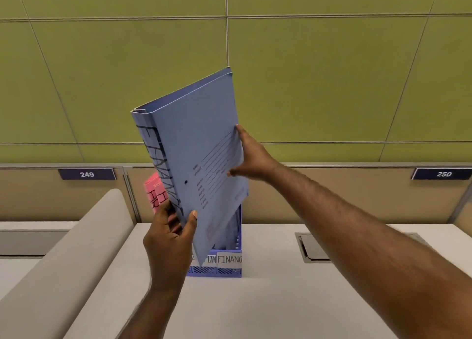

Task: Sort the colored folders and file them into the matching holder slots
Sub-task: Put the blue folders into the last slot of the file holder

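Two blue folders [194, 139] with "FINANCE" handwritten on the spine are held together, tilted, above a blue plastic file holder [224, 271]. My left hand [169, 239] grips their lower spine edge. My right hand [251, 157] grips their right edge. The folders' lower corner reaches down over the holder's front, hiding part of its white slot labels; one label [229, 259] reads "FINANC". Pink folders [154, 193] marked "HR" stand upright in the holder's left side, mostly hidden behind the blue folders and my left hand.
The holder stands on a white desk [268, 308] against a tan partition with number plates 249 [86, 174] and 250 [443, 174]. A grey cable hatch [313, 248] is set in the desk right of the holder. A beige divider [76, 262] runs along the left.
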`<action>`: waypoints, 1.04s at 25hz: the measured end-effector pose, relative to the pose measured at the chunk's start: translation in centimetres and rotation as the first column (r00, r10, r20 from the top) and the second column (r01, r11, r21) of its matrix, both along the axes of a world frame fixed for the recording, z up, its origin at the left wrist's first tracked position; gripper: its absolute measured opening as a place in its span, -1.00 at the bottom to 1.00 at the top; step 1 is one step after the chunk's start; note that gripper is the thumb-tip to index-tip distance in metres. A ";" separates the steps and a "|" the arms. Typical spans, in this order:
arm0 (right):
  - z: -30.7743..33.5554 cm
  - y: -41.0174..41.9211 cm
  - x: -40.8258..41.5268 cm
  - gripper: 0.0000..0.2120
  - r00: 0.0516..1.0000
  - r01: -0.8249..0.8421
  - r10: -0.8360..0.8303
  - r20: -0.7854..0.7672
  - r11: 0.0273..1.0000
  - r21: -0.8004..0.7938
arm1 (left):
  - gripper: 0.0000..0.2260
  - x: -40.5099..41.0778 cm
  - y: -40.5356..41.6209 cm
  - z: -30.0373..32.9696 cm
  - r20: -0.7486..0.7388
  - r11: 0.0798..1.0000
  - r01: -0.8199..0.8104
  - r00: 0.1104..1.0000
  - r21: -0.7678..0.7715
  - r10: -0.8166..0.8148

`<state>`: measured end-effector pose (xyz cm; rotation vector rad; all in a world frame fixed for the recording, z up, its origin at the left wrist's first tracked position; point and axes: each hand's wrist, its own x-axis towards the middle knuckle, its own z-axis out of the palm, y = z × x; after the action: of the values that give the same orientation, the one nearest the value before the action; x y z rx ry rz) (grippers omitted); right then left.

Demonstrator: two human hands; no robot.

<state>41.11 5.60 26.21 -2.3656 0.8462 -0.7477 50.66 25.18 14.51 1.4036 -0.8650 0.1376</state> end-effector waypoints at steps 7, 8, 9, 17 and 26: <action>-0.6 -2.6 3.5 0.20 0.998 -0.068 0.068 0.006 0.992 0.107 | -0.62 -0.4 -3.3 -2.0 0.012 0.997 -0.079 0.997 -0.001 0.079; -0.8 -3.0 3.7 0.20 0.998 -0.071 0.070 0.009 0.991 0.115 | -0.63 -0.4 -3.8 -2.3 -0.001 0.997 -0.083 0.997 0.003 0.083; -1.1 -3.4 3.9 0.21 0.997 -0.072 0.072 0.009 0.990 0.123 | -0.64 -0.5 -4.4 -2.6 -0.018 0.996 -0.087 0.996 0.004 0.088; -1.4 -6.3 4.2 0.36 0.990 -0.129 0.128 0.049 0.992 0.004 | -0.61 -0.9 -9.3 -4.5 0.023 0.994 -0.110 0.994 0.015 0.109; -1.0 -7.3 3.1 0.47 0.956 -0.281 0.290 0.041 0.948 -0.151 | -0.58 -0.5 -13.1 -6.7 0.006 0.995 -0.079 0.997 0.065 0.079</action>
<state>44.21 -1.71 25.18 -2.5040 0.4210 -0.7779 50.12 12.06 7.78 1.4997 -0.8230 0.1737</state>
